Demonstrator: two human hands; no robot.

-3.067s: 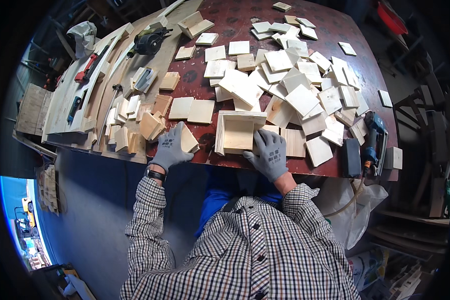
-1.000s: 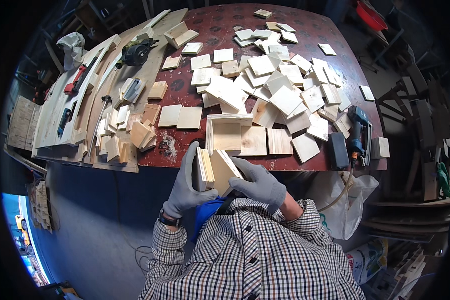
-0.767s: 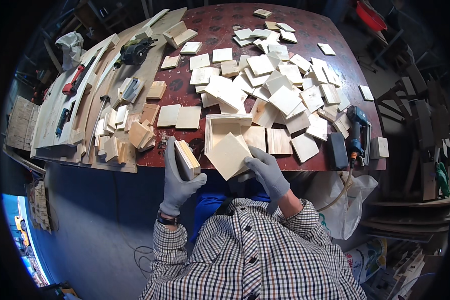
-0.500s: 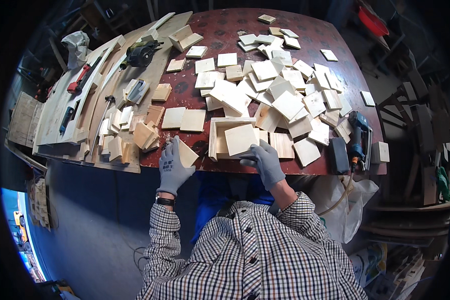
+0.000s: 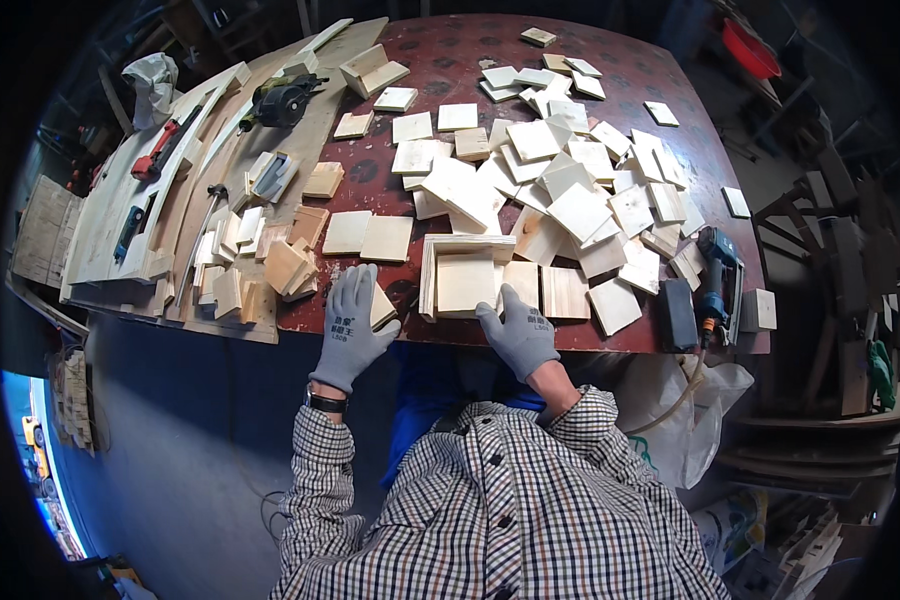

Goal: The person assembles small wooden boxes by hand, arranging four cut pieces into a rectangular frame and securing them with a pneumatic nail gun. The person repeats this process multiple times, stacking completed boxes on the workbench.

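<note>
Gloved hands sit at the near edge of the dark red round counter [image 5: 440,75], both in grey knit gloves. I see my left hand [image 5: 352,325] wrapped around a small pale wooden block [image 5: 381,307], its fingers [image 5: 362,285] curled over the top face and clamped on it, so only one corner of the block pokes out on the thumb side. The block rests on the counter just left of the shallow open wooden box [image 5: 464,277], near it but not touching as far as I can tell. My right hand [image 5: 518,335] lies flat at the box's near right corner, fingers [image 5: 492,310] spread apart and holding nothing, fingertips touching the box's front rim and the square plywood panel [image 5: 466,283] lying inside it.

Right of the box lie two more flat plywood squares [image 5: 565,291], and beyond it a loose heap of pale plywood squares [image 5: 560,185] covers the middle of the counter. A blue cordless power tool [image 5: 715,280] with a black battery block [image 5: 679,313] beside it sits at the right edge, well clear of my right hand. To the left, long pale boards [image 5: 185,175] carry stacked offcuts [image 5: 270,270], a black circular saw [image 5: 280,102] and a red-handled clamp [image 5: 155,155]. Nothing stands between either hand and the box
</note>
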